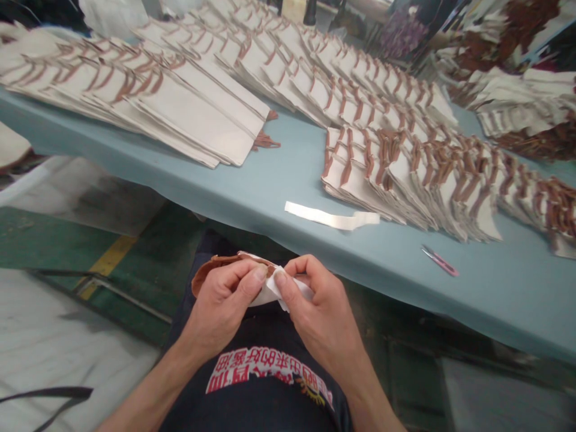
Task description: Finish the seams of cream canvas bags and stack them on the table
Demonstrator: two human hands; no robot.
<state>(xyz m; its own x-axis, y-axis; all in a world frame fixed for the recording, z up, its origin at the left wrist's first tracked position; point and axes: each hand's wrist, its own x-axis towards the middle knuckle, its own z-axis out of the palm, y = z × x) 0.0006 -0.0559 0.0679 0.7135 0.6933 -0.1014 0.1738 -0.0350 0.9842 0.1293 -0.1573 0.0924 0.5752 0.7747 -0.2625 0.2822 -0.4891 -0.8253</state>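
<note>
Over my lap, a piece of brown and white fabric is held between both hands. My left hand pinches it with thumb against bent fingers, and the brown part bulges out past the knuckles. Close beside it, my right hand is closed on the white part, thumb on top. The two thumbs nearly meet at a brown edge. What lies under the fingers is hidden. On the table in front lie a cream strip and pink-handled thread snips.
A long table with a blue-green cover runs across the view. Overlapping stacks of cream fabric pieces with brown trim lie on it, with more stacks at the right. A dark apron covers my lap. Plastic sheeting is at the left.
</note>
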